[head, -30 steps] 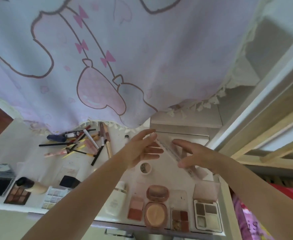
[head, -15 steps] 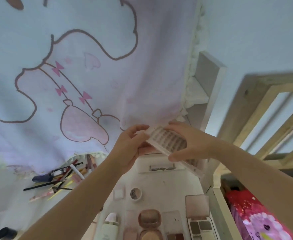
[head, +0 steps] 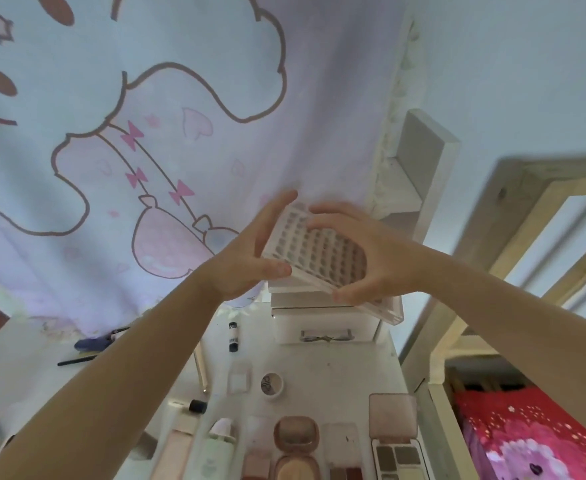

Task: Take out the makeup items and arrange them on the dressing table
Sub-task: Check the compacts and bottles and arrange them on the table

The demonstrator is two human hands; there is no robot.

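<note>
A flat clear case with rows of small dark pieces (head: pixel 322 256) is held up in the air above the white dressing table (head: pixel 340 372), tilted down to the right. My left hand (head: pixel 246 254) grips its left end, thumb underneath and fingers over the top edge. My right hand (head: pixel 360 258) grips its right part, fingers across the face and thumb on the near edge. On the table below lie an open round compact (head: pixel 295 448), an open eyeshadow palette (head: pixel 397 445), a small round jar (head: pixel 272 384) and a white bottle (head: pixel 217 445).
A white drawer unit (head: pixel 322 323) stands at the back of the table under the case. Brushes and pencils (head: pixel 94 344) lie at the left. A cartoon-print curtain (head: pixel 180 133) hangs behind. A wooden frame (head: pixel 492 237) and red bedding (head: pixel 534 441) are to the right.
Both hands took hold of the clear case and lifted it up from beside the drawer unit. The camera view tilted upward with it.
</note>
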